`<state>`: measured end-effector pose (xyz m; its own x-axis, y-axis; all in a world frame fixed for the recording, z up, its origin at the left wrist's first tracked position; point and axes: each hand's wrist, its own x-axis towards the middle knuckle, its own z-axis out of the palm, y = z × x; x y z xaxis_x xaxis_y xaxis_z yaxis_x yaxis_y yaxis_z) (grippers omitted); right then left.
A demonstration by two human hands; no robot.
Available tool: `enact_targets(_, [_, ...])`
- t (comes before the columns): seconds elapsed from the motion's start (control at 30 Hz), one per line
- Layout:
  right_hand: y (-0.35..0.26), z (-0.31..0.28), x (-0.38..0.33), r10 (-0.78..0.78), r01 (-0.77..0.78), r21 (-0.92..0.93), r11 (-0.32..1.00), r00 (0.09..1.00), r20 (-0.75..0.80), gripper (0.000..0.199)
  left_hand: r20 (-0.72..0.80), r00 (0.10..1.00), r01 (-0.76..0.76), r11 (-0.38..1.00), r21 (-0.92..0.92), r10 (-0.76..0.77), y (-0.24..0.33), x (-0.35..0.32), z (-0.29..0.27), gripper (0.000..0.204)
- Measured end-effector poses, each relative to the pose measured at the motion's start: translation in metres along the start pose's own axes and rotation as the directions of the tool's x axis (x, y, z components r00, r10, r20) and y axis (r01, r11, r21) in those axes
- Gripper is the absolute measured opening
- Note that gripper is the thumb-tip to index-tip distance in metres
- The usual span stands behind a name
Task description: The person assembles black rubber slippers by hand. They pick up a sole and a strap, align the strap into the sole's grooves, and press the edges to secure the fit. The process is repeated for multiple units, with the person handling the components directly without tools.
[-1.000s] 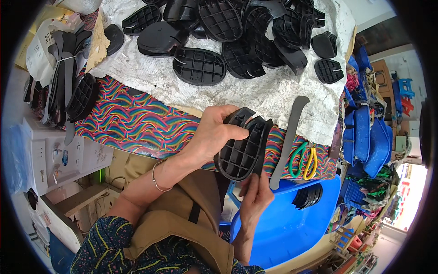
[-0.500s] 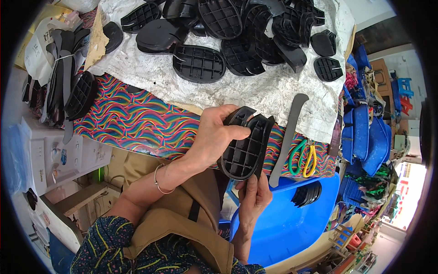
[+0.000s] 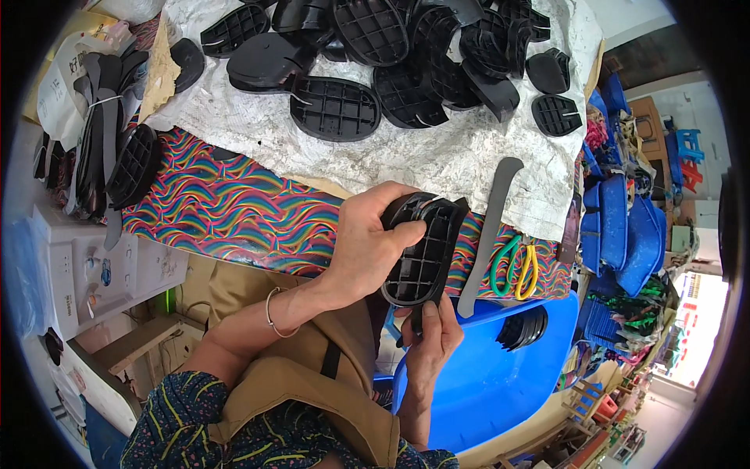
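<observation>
Two bare hands share one black sole (image 3: pixel 422 270), which sits over the near edge of a rainbow-patterned cloth (image 3: pixel 242 199), its gridded face up and its split end pointing away from the body. Whether it rests on the cloth or hangs just above, I cannot tell.

The left hand (image 3: pixel 371 246) grips the sole from its left side: the thumb presses on the grid near the split, while the other fingers are mostly hidden beneath. The right hand (image 3: pixel 432 336), below the sole's rounded end, pinches a dark strip (image 3: pixel 416 317) between thumb and fingers. The strip appears to run up along the sole's right side. A bracelet (image 3: pixel 271 314) circles the left wrist, and a brown apron (image 3: pixel 312 406) covers the person's front.

Just right of the sole, a grey strip (image 3: pixel 490 234) lies slanted across cloth and white sheet (image 3: pixel 336 164). Beside it are a green handle (image 3: pixel 494 273) and a yellow handle (image 3: pixel 535 273). Many more black soles are heaped in a pile (image 3: pixel 371 35) at the sheet's far side. A blue tub (image 3: pixel 484 391) stands below the table's right end, with several curved black pieces (image 3: pixel 525 328) nested inside. At far left, a tied bundle (image 3: pixel 95 148) of dark strips hangs above a white box (image 3: pixel 66 266).
</observation>
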<state>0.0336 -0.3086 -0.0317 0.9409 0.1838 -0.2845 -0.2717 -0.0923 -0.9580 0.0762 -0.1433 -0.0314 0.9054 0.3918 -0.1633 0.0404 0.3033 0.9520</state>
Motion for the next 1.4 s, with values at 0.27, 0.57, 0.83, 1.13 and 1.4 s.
enact_targets(0.27, [0.000, 0.002, 0.002, 0.001, 0.016, 0.109, 0.994, 0.988, -0.153, 0.020, -0.066, 0.976, -0.196, 0.972, 0.131, 0.205, -0.006, -0.022, 0.011, 0.024])
enact_targets(0.57, [-0.021, -0.058, 0.013, -0.137, 0.155, -0.362, 0.919, 0.988, 0.075, 0.033, 0.515, 0.857, 0.051, 0.994, -0.096, 0.006, 0.002, -0.052, -0.048, 0.052])
enact_targets(0.83, [-0.034, -0.046, 0.017, -0.407, 0.603, -0.487, 0.633, 0.793, 0.453, 0.038, 0.364, 0.907, -0.010, 0.852, 0.523, -0.213, 0.047, -0.022, -0.087, 0.026])
enact_targets(1.13, [-0.058, -0.041, 0.022, -0.535, 0.701, -0.489, 0.519, 0.713, 0.453, 0.042, 0.241, 0.969, -0.154, 0.899, 0.411, 0.056, 0.070, -0.013, -0.061, 0.039])
enact_targets(1.4, [-0.057, -0.062, 0.024, -0.566, 0.673, -0.556, 0.488, 0.729, 0.385, 0.048, -0.033, 0.958, -0.260, 0.913, 0.314, 0.284, 0.084, 0.018, -0.098, 0.039])
